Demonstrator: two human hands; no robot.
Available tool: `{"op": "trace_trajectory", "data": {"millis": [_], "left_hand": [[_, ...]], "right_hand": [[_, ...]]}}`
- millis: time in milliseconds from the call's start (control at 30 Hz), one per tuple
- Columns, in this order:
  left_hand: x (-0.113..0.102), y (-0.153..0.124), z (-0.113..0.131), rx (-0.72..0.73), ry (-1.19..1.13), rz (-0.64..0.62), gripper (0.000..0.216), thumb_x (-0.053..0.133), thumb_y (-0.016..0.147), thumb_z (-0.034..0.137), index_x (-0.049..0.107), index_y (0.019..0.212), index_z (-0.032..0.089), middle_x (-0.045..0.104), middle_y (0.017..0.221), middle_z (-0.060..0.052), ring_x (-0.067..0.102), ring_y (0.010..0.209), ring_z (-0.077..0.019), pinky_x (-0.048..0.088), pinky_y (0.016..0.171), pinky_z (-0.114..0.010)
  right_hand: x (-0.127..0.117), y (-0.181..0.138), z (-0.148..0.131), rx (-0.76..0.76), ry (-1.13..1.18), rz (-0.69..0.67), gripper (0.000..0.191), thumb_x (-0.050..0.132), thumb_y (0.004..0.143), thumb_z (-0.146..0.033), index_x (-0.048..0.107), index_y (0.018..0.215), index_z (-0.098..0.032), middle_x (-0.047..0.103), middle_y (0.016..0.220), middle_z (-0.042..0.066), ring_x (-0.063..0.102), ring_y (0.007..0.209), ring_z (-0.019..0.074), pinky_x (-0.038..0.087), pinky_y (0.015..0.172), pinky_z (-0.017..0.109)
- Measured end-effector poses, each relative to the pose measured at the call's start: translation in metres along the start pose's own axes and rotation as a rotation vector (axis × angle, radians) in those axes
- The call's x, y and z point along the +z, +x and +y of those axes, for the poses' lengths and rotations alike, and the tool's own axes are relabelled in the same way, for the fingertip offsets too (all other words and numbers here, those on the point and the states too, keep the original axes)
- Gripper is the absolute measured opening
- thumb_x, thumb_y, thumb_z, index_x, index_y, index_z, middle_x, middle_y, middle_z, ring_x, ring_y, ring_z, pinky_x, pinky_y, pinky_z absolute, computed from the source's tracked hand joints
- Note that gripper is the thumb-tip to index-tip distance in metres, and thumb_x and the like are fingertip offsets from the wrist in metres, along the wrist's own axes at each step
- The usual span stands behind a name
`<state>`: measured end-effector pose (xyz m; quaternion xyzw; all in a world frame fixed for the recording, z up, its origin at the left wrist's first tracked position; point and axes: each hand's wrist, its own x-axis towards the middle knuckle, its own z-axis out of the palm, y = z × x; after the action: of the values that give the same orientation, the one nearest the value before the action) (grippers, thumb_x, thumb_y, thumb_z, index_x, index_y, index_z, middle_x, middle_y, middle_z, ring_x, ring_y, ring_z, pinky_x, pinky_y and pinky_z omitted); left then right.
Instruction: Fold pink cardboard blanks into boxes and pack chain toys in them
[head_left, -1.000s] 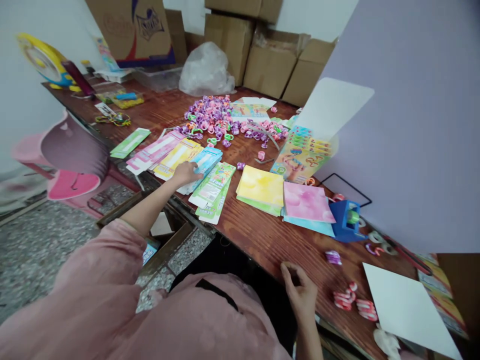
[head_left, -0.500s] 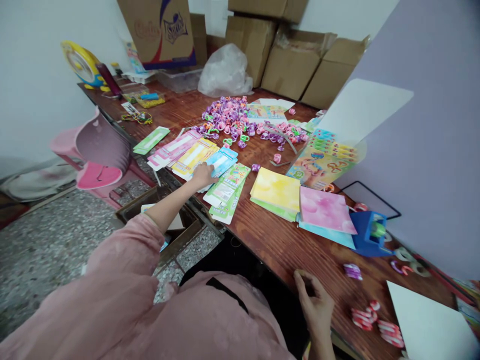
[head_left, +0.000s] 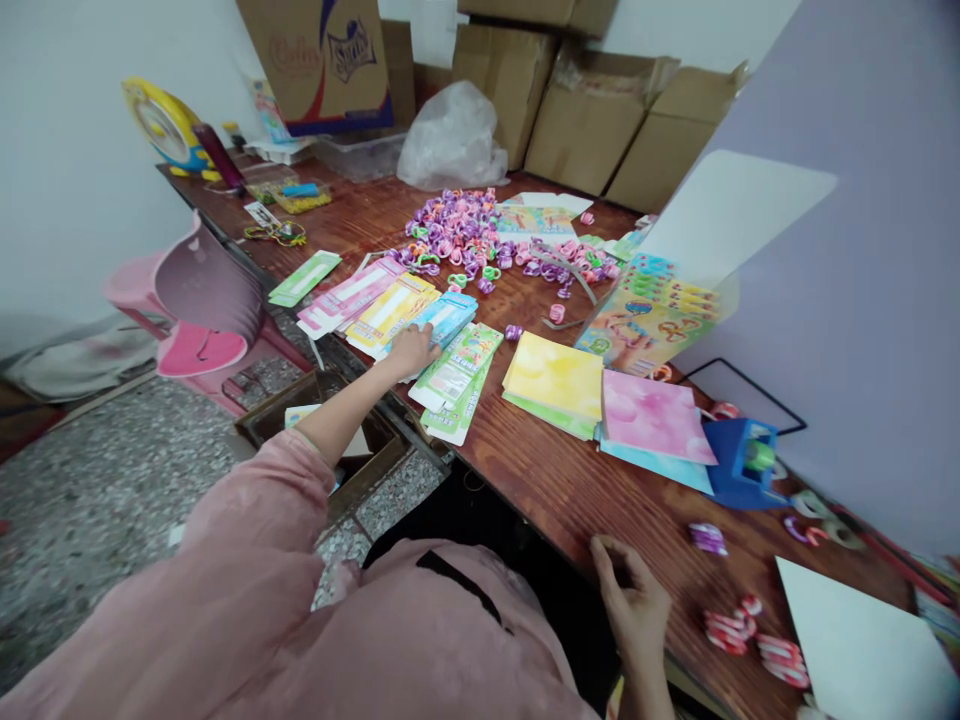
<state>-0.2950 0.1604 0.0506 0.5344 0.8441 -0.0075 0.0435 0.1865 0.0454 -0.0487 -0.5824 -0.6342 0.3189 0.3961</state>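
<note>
My left hand (head_left: pixel 411 351) reaches out over the table edge, its fingers closed on the near end of a blue printed card (head_left: pixel 442 319) that lies in a fanned row with pink, yellow (head_left: pixel 390 309) and green cards (head_left: pixel 457 375). My right hand (head_left: pixel 632 600) rests near the front edge of the wooden table (head_left: pixel 555 490) with its fingers curled; nothing shows in it. Red-and-white striped rings (head_left: pixel 731 635) lie just right of that hand.
A heap of small purple and pink rings (head_left: pixel 465 235) sits mid-table. Yellow (head_left: pixel 555 375) and pink paper stacks (head_left: pixel 651 417), a blue tape dispenser (head_left: pixel 742 462), a white sheet (head_left: pixel 862 650), cardboard boxes (head_left: pixel 585 110) at the back, and a pink chair (head_left: pixel 199 310) left.
The view shifted a little since a second ago. My left hand stays on the blue card and my right hand stays curled near the table's front edge.
</note>
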Motion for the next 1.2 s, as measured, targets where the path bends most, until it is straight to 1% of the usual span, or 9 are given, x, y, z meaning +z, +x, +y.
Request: {"op": "trace_trajectory", "data": {"millis": [167,267,333,433,567,733,900,1100,1200], "left_hand": [[-0.010,0.003,-0.011,0.012,0.006,-0.015,0.055,0.037,0.103,0.044,0.047,0.146,0.010,0.064,0.133,-0.023,0.065,0.122,-0.0360,0.047,0.100,-0.041],[-0.015,0.002,-0.014,0.032,0.013,-0.018,0.055,0.037,0.103,0.045,0.049,0.145,0.012,0.066,0.131,-0.022,0.066,0.121,-0.0347,0.048,0.099,-0.040],[-0.016,0.001,-0.013,0.039,0.025,-0.014,0.056,0.037,0.102,0.045,0.050,0.144,0.011,0.066,0.130,-0.022,0.066,0.121,-0.0355,0.048,0.099,-0.041],[-0.013,-0.001,-0.011,0.051,0.047,-0.003,0.058,0.040,0.100,0.048,0.053,0.141,0.009,0.065,0.129,-0.024,0.065,0.120,-0.0376,0.048,0.098,-0.042],[-0.003,-0.001,-0.010,0.049,0.104,0.040,0.061,0.047,0.096,0.053,0.056,0.141,0.013,0.062,0.131,-0.024,0.062,0.122,-0.0392,0.048,0.098,-0.043],[0.004,-0.001,-0.009,0.050,0.147,0.058,0.064,0.045,0.096,0.057,0.057,0.141,0.012,0.060,0.133,-0.026,0.059,0.123,-0.0420,0.048,0.097,-0.045],[-0.001,0.001,-0.008,0.048,0.135,0.039,0.071,0.042,0.095,0.063,0.056,0.142,0.012,0.060,0.133,-0.026,0.059,0.123,-0.0427,0.048,0.097,-0.046],[-0.003,0.002,-0.007,0.035,0.153,0.022,0.067,0.048,0.093,0.060,0.058,0.141,0.014,0.060,0.133,-0.024,0.059,0.124,-0.0410,0.048,0.097,-0.044],[-0.003,0.002,-0.007,0.037,0.151,0.024,0.071,0.045,0.093,0.065,0.057,0.140,0.014,0.060,0.132,-0.025,0.058,0.124,-0.0414,0.048,0.098,-0.044]], "right_hand": [[0.001,0.000,-0.002,-0.014,0.010,0.004,0.043,0.074,0.084,-0.059,0.080,0.089,-0.017,0.080,0.086,0.010,0.075,0.075,0.0223,0.060,0.073,0.032],[0.002,0.000,-0.010,-0.026,-0.002,0.009,0.040,0.073,0.086,-0.057,0.079,0.089,-0.018,0.080,0.085,0.009,0.074,0.073,0.0214,0.059,0.070,0.031],[0.003,0.001,-0.017,-0.057,0.001,0.011,0.039,0.071,0.088,-0.056,0.078,0.087,-0.018,0.080,0.084,0.009,0.074,0.074,0.0212,0.059,0.071,0.031],[0.004,0.002,-0.027,-0.093,-0.010,0.002,0.038,0.069,0.090,-0.054,0.074,0.079,-0.019,0.076,0.075,0.005,0.070,0.068,0.0186,0.057,0.067,0.029],[0.004,0.004,-0.036,-0.107,-0.038,0.006,0.044,0.066,0.092,-0.055,0.063,0.065,-0.021,0.063,0.061,0.001,0.058,0.056,0.0139,0.049,0.058,0.026],[0.004,0.005,-0.038,-0.116,-0.037,0.000,0.044,0.065,0.093,-0.054,0.062,0.065,-0.020,0.062,0.061,0.000,0.056,0.055,0.0127,0.046,0.056,0.025],[0.004,0.004,-0.039,-0.096,-0.024,0.007,0.043,0.065,0.093,-0.054,0.062,0.066,-0.020,0.063,0.062,0.000,0.057,0.057,0.0133,0.047,0.058,0.025],[0.005,0.004,-0.037,-0.108,-0.022,0.010,0.043,0.065,0.094,-0.053,0.063,0.067,-0.020,0.063,0.063,0.000,0.058,0.057,0.0133,0.047,0.059,0.025],[0.004,0.004,-0.037,-0.113,-0.027,0.015,0.042,0.065,0.094,-0.053,0.063,0.067,-0.021,0.063,0.063,0.000,0.058,0.058,0.0135,0.047,0.059,0.025]]}}
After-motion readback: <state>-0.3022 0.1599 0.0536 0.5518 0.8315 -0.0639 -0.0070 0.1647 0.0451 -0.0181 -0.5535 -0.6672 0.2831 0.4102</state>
